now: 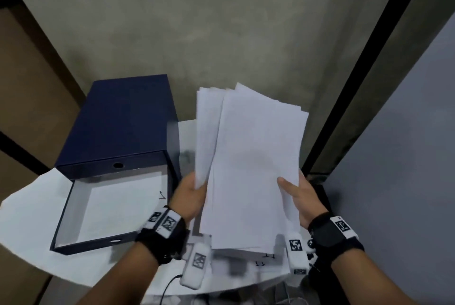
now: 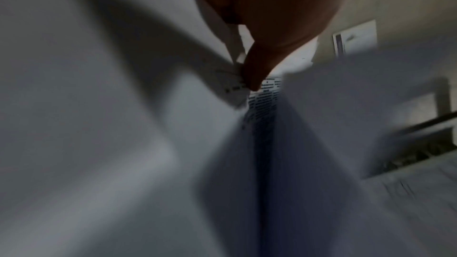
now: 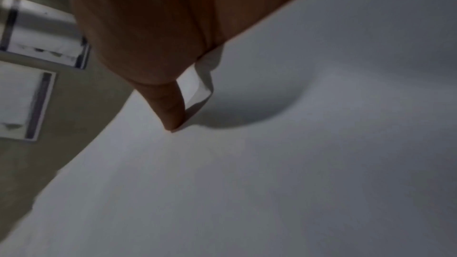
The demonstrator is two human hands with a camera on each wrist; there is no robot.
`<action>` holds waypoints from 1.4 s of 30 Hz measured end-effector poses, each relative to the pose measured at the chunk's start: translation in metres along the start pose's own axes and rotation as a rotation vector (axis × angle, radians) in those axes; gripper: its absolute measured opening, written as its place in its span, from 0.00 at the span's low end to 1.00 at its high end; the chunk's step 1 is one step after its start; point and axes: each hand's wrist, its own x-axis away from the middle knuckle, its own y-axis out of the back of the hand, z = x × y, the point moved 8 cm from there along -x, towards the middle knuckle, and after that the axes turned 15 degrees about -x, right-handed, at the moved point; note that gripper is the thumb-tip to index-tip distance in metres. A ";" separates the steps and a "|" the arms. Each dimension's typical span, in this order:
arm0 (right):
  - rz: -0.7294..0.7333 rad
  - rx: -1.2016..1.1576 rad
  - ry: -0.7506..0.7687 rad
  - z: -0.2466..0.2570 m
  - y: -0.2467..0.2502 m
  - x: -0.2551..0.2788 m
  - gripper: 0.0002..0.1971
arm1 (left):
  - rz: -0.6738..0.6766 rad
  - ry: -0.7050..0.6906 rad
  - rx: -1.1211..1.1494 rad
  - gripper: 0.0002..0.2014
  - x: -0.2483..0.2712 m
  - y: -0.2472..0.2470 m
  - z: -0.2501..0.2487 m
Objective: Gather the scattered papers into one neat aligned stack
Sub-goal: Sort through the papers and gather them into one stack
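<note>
The left hand and right hand gripped an uneven, upright sheaf of white paper sheets beside an open navy cardboard box.

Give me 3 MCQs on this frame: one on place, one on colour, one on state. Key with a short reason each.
1. Where is the box relative to the held papers?
A. on the person's left
B. on the person's right
C. under them

2. What colour is the box's outside?
A. red
B. dark blue
C. yellow

3. How are the papers' top edges?
A. flush and square
B. fanned, uneven
C. rolled into a tube

Key:
1 A: in the head view the box stands beside the left hand.
2 B: its lid and walls are dark blue, and the open tray is white inside.
3 B: several corners stick out at different angles at the top, while the left hand and the right hand grip the two side edges.
</note>
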 end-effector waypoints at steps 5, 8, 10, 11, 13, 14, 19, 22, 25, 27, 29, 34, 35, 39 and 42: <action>-0.111 -0.011 -0.020 -0.021 0.056 0.020 0.52 | 0.201 0.120 -0.099 0.13 -0.011 -0.063 0.037; -0.277 0.012 -0.006 -0.031 0.107 0.033 0.59 | 0.222 0.342 -0.240 0.15 -0.016 -0.071 0.093; -0.339 0.039 -0.023 -0.041 0.134 0.042 0.55 | 0.193 0.401 -0.430 0.17 -0.021 -0.062 0.120; -0.359 0.054 -0.044 -0.046 0.141 0.046 0.48 | 0.158 0.429 -0.501 0.19 -0.023 -0.056 0.129; -0.388 0.069 -0.080 -0.058 0.147 0.052 0.27 | 0.105 0.506 -0.549 0.25 -0.024 -0.044 0.141; -0.410 0.092 -0.101 -0.065 0.151 0.053 0.21 | 0.104 0.551 -0.556 0.27 -0.024 -0.041 0.147; -0.444 0.186 -0.174 -0.095 0.154 0.048 0.16 | 0.145 0.682 -0.668 0.29 -0.024 -0.042 0.156; -0.429 0.227 -0.207 -0.105 0.151 0.041 0.16 | 0.130 0.726 -0.648 0.20 -0.025 -0.041 0.156; -0.404 0.251 -0.230 -0.106 0.145 0.036 0.14 | 0.076 0.710 -0.528 0.27 -0.031 -0.043 0.164; -0.397 0.267 -0.243 -0.108 0.143 0.034 0.14 | 0.034 0.638 -0.501 0.14 -0.036 -0.043 0.167; -0.393 0.278 -0.252 -0.109 0.141 0.034 0.14 | 0.049 0.604 -0.533 0.15 -0.039 -0.046 0.169; -0.390 0.293 -0.277 -0.114 0.138 0.031 0.12 | 0.109 0.596 -0.484 0.22 -0.040 -0.060 0.170; -0.389 0.296 -0.278 -0.114 0.137 0.032 0.13 | 0.101 0.596 -0.480 0.22 -0.041 -0.061 0.168; -0.388 0.290 -0.274 -0.109 0.131 0.033 0.12 | -0.018 0.543 -0.572 0.16 -0.041 -0.055 0.150; -0.396 0.272 -0.247 -0.101 0.129 0.031 0.11 | -0.125 0.428 -0.589 0.08 -0.040 -0.042 0.113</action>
